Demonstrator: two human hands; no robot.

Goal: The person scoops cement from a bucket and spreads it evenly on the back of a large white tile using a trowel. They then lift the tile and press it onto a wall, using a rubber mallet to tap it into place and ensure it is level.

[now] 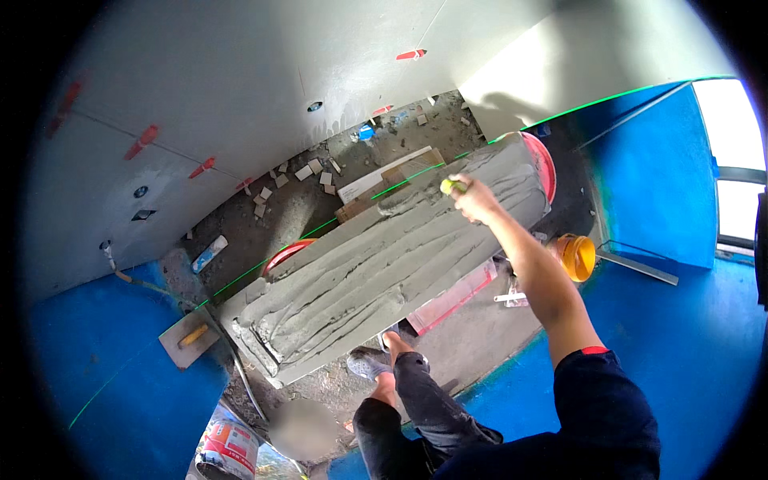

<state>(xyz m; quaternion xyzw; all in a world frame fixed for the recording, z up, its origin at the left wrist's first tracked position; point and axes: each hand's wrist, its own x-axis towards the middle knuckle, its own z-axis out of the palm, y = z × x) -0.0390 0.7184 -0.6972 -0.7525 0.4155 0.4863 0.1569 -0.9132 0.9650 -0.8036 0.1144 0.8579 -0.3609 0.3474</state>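
A long slab (384,264), coated with wet grey mortar in ridges and streaks, lies slantwise in front of me. Red round rims show from under its far right end and far left edge. Over the right part of the slab is my right hand (474,200), its fingers closed round a yellow-green handle (450,186). What the handle belongs to is hidden; I cannot tell whether it touches the mortar. My left hand is out of view.
A flat trowel (190,339) with a wooden handle lies left of the slab. An orange bucket (578,258) stands at the right, a white-and-red pail (228,450) at the lower left. Tile scraps (304,172) litter the floor beyond. Red clips (142,142) dot the wall.
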